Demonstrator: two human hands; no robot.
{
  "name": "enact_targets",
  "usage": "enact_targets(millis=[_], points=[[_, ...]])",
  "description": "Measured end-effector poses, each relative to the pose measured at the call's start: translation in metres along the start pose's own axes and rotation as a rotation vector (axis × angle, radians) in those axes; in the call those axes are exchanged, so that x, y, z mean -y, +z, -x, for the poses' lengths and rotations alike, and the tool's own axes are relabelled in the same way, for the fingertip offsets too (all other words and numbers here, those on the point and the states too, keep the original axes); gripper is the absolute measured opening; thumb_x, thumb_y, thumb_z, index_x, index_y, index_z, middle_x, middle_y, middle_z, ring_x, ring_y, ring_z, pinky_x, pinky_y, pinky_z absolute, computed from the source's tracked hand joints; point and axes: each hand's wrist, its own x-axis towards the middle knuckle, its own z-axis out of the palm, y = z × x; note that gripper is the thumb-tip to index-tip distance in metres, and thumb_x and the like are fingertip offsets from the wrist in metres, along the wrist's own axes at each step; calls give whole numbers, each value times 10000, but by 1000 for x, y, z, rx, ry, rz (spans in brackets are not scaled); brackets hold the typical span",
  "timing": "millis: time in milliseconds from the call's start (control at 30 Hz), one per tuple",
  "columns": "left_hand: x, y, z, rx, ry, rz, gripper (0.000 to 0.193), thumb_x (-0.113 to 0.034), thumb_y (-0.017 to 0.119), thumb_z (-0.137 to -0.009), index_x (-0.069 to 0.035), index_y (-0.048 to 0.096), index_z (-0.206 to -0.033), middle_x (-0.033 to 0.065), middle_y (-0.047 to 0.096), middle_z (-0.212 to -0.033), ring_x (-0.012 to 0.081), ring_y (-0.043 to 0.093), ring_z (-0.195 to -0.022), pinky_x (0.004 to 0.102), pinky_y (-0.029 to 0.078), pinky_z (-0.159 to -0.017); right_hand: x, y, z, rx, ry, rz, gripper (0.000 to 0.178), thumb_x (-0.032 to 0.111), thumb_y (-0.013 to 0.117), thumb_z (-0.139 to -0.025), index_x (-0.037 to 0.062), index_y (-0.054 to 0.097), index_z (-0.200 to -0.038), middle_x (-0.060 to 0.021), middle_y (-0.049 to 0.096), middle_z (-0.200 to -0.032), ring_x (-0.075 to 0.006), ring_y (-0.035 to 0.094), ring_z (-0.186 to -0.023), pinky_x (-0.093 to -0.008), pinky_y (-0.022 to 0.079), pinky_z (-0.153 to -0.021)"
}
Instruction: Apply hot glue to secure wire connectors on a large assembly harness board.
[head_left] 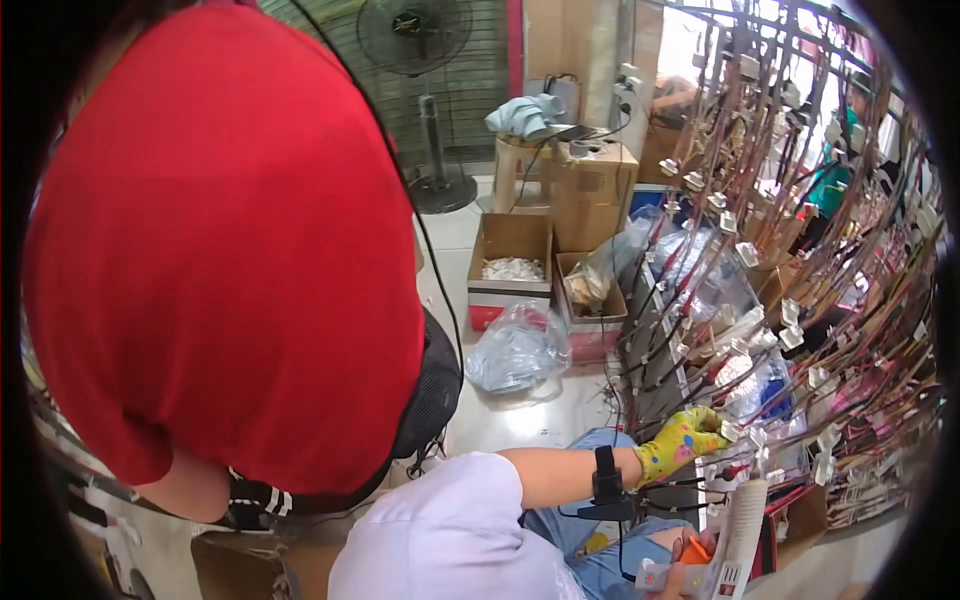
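My left hand (685,442) wears a yellow glove with coloured dots. Its fingers are curled and pinched around a small white plastic connector (731,431) on one of the hanging wires. Below it, at the lower edge, my right hand (680,570) is partly hidden, its fingers wrapped round a white hand tool (742,530) with a ribbed body and an orange part (697,547). The tool's exact kind is unclear. Many dark and reddish wires (800,250) with white connectors hang on a rack at the right, just beyond both hands.
A person in a red shirt (230,240) is close on my left. Cardboard boxes (510,240), one holding small white parts, stand ahead beside a clear plastic bag (518,350) on the floor. Farther back is a standing fan (430,120). A black cable (425,230) hangs down the view.
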Motion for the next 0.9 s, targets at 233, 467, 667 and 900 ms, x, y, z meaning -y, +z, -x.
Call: enact_targets(millis=[233,467,667,900], points=[[-5,7,-3,68,128,9,251,-57,633,-852,-34,586,-1097,46,626,-1048,122,588,-938,261,484,-824,29,11,-11,-587,744,-613,566,120,637,-819,-31,410,-1314,-157,532,-1232,-250,535,-1142,-360,418,-979],[-9,16,2,30,-70,201,267,-4,627,-845,-39,570,-1103,81,641,-1064,153,629,-938,264,516,-791,36,4,-11,-523,907,-349,601,103,657,-813,13,396,-1347,-147,540,-1250,-226,515,-1182,-332,392,-990],[-7,17,2,-39,-42,77,301,-7,641,-836,-22,568,-1128,69,644,-1048,131,623,-923,242,488,-803,25,9,-6,-533,775,-165,448,83,724,-750,-2,586,-1167,-125,627,-1119,-216,595,-1059,-307,453,-906],[-5,6,-1,-15,13,117,292,-1,642,-833,9,568,-1115,106,637,-1067,149,612,-937,275,481,-845,8,24,-5,-432,820,-58,378,42,688,-742,6,576,-1101,-126,613,-1051,-244,579,-1000,-349,445,-878]])
